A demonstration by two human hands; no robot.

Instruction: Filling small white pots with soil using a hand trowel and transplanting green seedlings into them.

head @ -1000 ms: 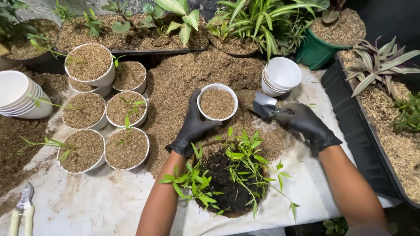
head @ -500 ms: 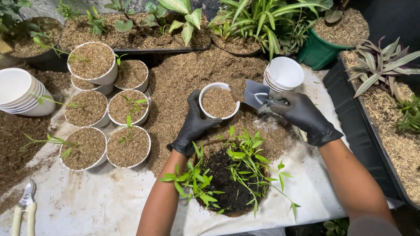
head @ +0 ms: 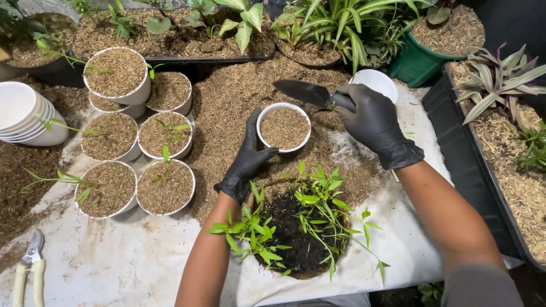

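Observation:
My left hand, in a black glove, grips the near left side of a white cup filled with brown rice-husk mix, which stands on a heap of the same mix. My right hand, also gloved, holds a small dark trowel by its handle; the blade points left, tipped over the far rim of the cup. In front of me sits a round clump of dark soil with green seedlings.
Several filled white cups, some with seedlings, stand to the left. Stacks of empty white cups sit at far left and behind my right hand. Pruning shears lie bottom left. Black planter trays and potted plants border the work area.
My right hand has lifted the trowel from beside the cup's right rim and swung it up and over the far side of the cup. The left hand kept its hold on the cup.

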